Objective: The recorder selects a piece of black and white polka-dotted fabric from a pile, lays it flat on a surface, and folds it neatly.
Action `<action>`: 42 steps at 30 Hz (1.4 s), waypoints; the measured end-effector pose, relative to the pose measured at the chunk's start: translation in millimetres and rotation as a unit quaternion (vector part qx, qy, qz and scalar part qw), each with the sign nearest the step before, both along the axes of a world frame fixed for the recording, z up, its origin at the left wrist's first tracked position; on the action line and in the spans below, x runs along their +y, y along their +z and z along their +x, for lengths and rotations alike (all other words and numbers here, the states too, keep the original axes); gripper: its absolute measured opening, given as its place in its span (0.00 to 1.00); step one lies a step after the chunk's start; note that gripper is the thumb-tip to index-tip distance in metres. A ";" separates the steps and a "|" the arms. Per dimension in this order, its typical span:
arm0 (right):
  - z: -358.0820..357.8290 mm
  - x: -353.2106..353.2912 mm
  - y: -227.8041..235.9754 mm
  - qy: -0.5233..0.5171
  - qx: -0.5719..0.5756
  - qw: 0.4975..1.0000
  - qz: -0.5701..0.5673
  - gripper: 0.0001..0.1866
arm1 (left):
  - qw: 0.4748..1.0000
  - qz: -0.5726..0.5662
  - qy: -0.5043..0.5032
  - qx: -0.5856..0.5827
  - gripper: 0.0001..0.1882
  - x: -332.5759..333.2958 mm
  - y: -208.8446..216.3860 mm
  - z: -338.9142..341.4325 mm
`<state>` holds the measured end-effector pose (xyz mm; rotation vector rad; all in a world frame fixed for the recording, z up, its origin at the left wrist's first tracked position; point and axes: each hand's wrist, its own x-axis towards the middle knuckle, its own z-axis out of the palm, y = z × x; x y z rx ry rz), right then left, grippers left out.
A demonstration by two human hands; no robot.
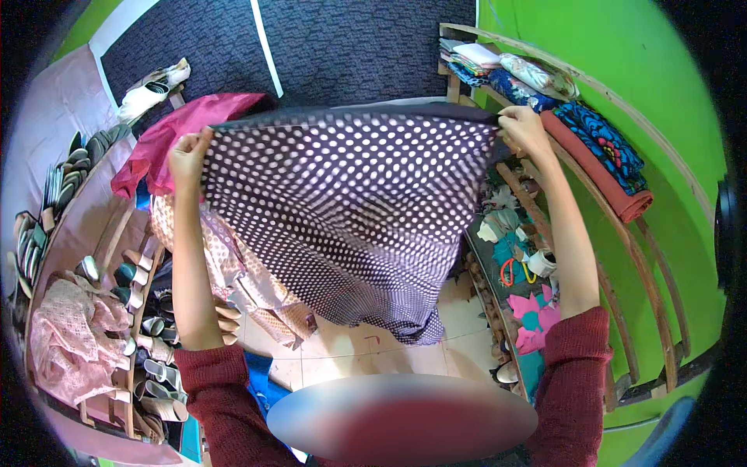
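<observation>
A dark cloth with white polka dots [350,202] hangs spread out in front of me, its top edge stretched between my two raised hands. My left hand [188,159] pinches the upper left corner. At the upper right corner, my right hand [523,134] grips the edge between thumb and fingers. The cloth drapes down to a narrow, bunched lower end above the tiled floor, and part of it is smeared by motion. Behind its left side lie a bright pink cloth [175,136] and a cream and brown patterned cloth [253,272].
Wooden racks hold several shoes [159,381] on the left, beside a pale pink lacy cloth [74,338]. On the right, a rail carries a rolled rust-coloured cloth [595,171] and folded fabrics [475,62]. Pink and teal felt shapes [533,319] lie below, over the tiled floor [366,358].
</observation>
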<state>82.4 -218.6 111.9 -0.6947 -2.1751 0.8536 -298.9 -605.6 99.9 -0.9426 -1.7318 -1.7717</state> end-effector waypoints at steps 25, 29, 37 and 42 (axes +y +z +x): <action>-20.5 13.7 -77.7 0.062 0.006 0.982 -0.176 0.16 | 0.940 -0.289 0.017 -0.182 0.20 29.0 -89.0 -16.3; -31.5 16.1 -92.9 0.011 0.105 0.994 -0.032 0.12 | 0.973 -0.147 0.024 -0.177 0.18 38.3 -115.9 -4.7; 31.6 -3.0 -69.3 0.119 0.227 0.959 -0.121 0.14 | 0.922 -0.037 -0.273 -0.271 0.16 3.6 -105.4 36.0; 35.3 -14.0 -93.5 -0.097 -0.085 0.979 0.157 0.14 | 0.975 -0.205 -0.042 -0.077 0.18 3.3 -130.6 37.4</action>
